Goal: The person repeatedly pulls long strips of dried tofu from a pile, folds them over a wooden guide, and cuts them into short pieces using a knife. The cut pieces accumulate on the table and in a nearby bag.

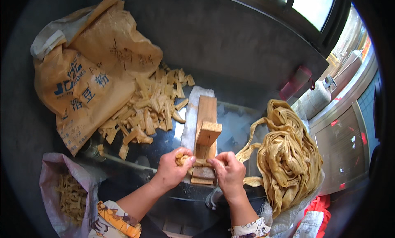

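My left hand is closed around a small bunch of tan pieces. Between it and my right hand, a short span of a tan strip crosses the near end of a wooden fixture. My right thumb and fingers pinch this strip. The fixture is a long wooden board with an upright wooden block, standing just beyond my fingers. Under the board lies a whitish cloth. To the right, a large coil of long, wrinkled tan strips trails loose ends toward my right hand.
Cut tan pieces heap on the glass tabletop by a brown paper sack bearing writing. A pinkish woven bag with more pieces stands at lower left. Behind the coil are a pink-lidded bottle and a gas cylinder.
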Motion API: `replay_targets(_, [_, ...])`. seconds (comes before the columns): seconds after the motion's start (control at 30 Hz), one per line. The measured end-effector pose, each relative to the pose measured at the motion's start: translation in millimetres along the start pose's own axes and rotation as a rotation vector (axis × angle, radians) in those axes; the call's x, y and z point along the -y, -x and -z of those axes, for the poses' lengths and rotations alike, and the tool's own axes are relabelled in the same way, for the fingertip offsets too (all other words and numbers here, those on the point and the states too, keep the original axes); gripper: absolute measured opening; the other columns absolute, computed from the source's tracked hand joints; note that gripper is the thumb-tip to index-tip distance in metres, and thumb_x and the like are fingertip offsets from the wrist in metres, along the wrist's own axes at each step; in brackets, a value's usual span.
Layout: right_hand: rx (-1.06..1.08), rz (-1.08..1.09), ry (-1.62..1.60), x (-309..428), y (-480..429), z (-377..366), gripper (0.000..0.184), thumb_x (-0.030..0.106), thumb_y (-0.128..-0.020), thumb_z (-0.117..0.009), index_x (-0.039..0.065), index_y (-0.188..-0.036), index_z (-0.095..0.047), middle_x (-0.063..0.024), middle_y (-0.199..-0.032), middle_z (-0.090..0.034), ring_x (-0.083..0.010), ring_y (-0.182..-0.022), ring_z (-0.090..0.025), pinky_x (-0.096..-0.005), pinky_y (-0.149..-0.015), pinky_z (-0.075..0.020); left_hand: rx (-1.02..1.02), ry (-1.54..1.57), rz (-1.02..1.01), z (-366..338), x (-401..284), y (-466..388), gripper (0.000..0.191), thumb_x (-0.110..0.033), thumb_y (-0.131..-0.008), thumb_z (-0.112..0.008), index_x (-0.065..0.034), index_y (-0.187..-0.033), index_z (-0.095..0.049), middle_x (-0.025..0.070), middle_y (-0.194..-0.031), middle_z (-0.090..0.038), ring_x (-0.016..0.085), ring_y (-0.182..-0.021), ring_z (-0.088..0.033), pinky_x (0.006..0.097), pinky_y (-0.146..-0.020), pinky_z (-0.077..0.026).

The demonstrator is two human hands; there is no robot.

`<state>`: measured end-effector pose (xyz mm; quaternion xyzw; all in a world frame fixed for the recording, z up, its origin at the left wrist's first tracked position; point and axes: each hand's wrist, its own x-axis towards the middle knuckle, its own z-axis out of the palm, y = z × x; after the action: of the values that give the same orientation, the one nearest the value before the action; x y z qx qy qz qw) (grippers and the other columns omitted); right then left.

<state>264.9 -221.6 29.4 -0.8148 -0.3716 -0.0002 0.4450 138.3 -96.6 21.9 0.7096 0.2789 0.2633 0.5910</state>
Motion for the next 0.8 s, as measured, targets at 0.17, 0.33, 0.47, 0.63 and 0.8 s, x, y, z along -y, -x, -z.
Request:
replay_targets(0.17, [-0.071, -0.016, -0.071, -11, 7, 2, 0.02, 0.013, -0.077, -0.077, 0.005, -0.077, -0.059, -0.0096, -0.065, -0.063, -0.0215, -0.054, -0.06, -0.0295, -0.052, -0.0462, -0.11, -0.042, -0.008, 6, 5, 5, 0.017, -0.011, -0.086, -0.068, -0.0014, -0.075, -0.06, 0.0001, -0.071, -0.057, 0.006, -0.064, -0.047, 0.0231, -0.059, -0.041])
replay_targets(0.33, [-0.057, 0.457, -0.125, 12, 23, 4, 0.017, -0.005, -0.08, -0.062, 0.003, -0.095, -0.057, -0.0105, -0.066, -0.056, -0.0228, -0.049, -0.053, -0.0328, -0.045, -0.0409, -0.067, -0.152, -0.442, 23, -22, 23, 0.008, 0.0, -0.085, -0.062, 0.0029, -0.092, -0.064, 0.0151, -0.099, -0.065, 0.022, -0.087, -0.063, 0.0295, -0.077, -0.05])
replay_targets(0.47, [0.062, 0.75, -0.173, 24, 44, 3, 0.037, -0.002, -0.071, -0.066, 0.006, -0.106, -0.057, -0.0056, -0.068, -0.058, -0.0198, -0.049, -0.053, -0.0304, -0.044, -0.0395, 0.166, 0.054, -0.296, 6, -25, 54, 0.011, 0.0, -0.087, -0.057, 0.0025, -0.095, -0.064, 0.0146, -0.095, -0.065, 0.021, -0.081, -0.063, 0.0296, -0.071, -0.05])
replay_targets(0.63, [0.184, 0.887, -0.242, 23, 45, 20, 0.035, 0.002, -0.069, -0.07, 0.005, -0.102, -0.06, 0.0013, -0.06, -0.053, -0.0134, -0.045, -0.049, -0.0261, -0.042, -0.035, 0.42, 0.189, 0.205, -6, -18, 70, 0.035, -0.025, -0.092, -0.063, -0.0005, -0.067, -0.056, 0.0004, -0.057, -0.048, 0.004, -0.057, -0.039, 0.0271, -0.05, -0.037])
replay_targets(0.8, [0.149, 0.839, -0.209, 14, 30, 43, 0.015, 0.019, -0.085, -0.058, 0.005, -0.089, -0.062, 0.0007, -0.051, -0.04, -0.0152, -0.039, -0.041, -0.0296, -0.04, -0.0307, 1.343, 0.491, 0.446, -4, -23, 71, 0.045, -0.034, -0.09, -0.065, -0.0013, -0.062, -0.053, -0.002, -0.054, -0.045, 0.005, -0.056, -0.037, 0.0282, -0.049, -0.033])
